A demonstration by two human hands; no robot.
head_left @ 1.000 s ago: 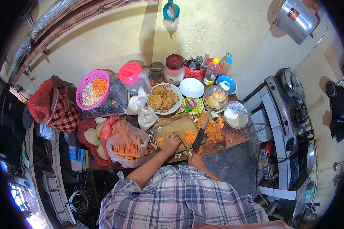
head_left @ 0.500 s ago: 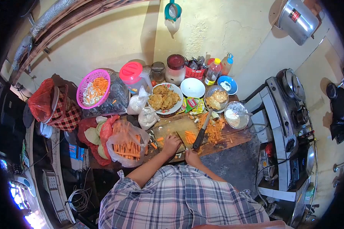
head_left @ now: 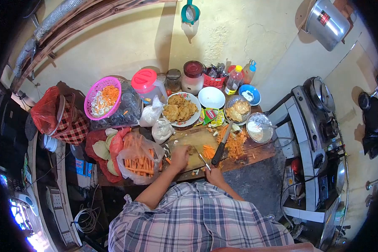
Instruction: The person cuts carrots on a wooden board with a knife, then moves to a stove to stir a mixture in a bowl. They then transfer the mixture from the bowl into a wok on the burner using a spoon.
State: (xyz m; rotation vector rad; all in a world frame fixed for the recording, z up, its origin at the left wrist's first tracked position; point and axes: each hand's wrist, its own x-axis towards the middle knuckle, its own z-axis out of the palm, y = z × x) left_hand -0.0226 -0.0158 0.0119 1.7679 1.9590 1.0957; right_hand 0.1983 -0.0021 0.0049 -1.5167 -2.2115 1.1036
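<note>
My right hand [head_left: 214,176] is closed around a knife [head_left: 204,161], its blade pointing up and left over the wooden cutting board [head_left: 191,137]. On the board's left part, my left hand [head_left: 180,157] is bent with its fingers drawn together; what they hold, if anything, is hidden. Cut carrot sticks [head_left: 208,152] lie on the board just beyond the blade. A second knife with a black handle [head_left: 217,155] rests beside them, against a heap of chopped carrot [head_left: 236,143]. Left of my left hand, a clear plastic bag [head_left: 140,157] holds whole carrots.
A red bag [head_left: 118,150] with pale green vegetables sits at the left. Behind the board stand a plate of fritters [head_left: 180,108], a white bowl [head_left: 211,97] and a bowl of flour [head_left: 259,128]. A pink basket [head_left: 103,97] holds shredded vegetables. The stove [head_left: 313,122] is at right.
My left hand has moved left, away from the blade and over where small carrot pieces lay. The knife in my right hand has tilted, and its blade now catches the light.
</note>
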